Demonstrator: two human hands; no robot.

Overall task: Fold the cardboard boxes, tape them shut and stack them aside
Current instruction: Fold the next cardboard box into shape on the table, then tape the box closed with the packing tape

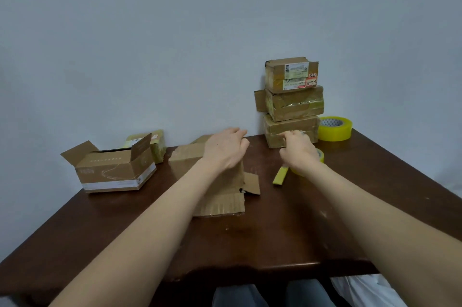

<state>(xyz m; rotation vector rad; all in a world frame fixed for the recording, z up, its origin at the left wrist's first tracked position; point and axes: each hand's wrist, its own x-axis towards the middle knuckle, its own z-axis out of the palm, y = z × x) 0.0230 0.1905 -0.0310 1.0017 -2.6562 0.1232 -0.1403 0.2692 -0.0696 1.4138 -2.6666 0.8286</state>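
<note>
Gripping a tape roll (320,156) before the box stack (291,104), my right hand (297,150) curls; whether my left hand (225,149) holds anything, I cannot tell.

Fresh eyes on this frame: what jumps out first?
A crooked stack of three taped boxes at the back right, against the wall. Mid-table, the left hand is over a loose-flapped box and the right hand over a yellow tape roll. An open box sits left.

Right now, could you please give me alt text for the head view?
Over a dark wooden table, the left hand reaches over a half-folded cardboard box while the right hand grips a yellow tape roll. Three taped boxes stand stacked by the wall; an open box sits left.
</note>
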